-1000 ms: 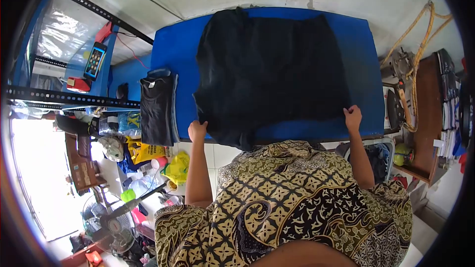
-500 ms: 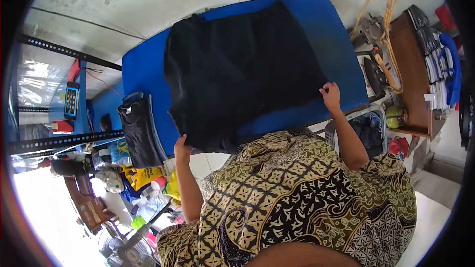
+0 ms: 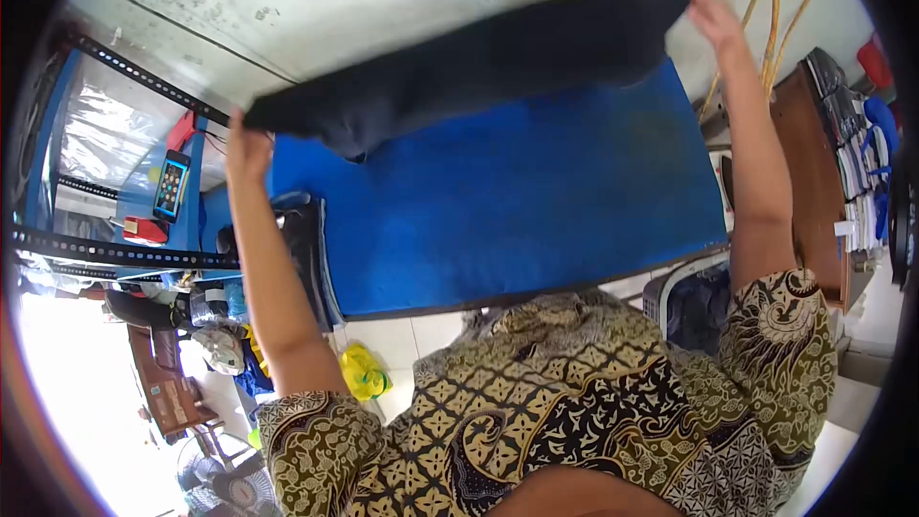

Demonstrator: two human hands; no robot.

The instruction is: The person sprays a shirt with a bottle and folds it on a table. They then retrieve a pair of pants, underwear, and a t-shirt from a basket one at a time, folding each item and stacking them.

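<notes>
Overhead, a dark cloth (image 3: 479, 56), slightly blurred, stretches in a long, slanting band above the far side of a blue table (image 3: 517, 191). Both arms extend forward, spread wide; the left hand (image 3: 249, 151) and raised right hand (image 3: 713, 17) pinch its opposite ends between their fingers.

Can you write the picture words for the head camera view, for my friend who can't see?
A person's left hand and right hand stretch a dark cloth wide between them, over the far side of a blue table. Folded dark clothes lie at the table's left end, near a shelf with a phone.
</notes>
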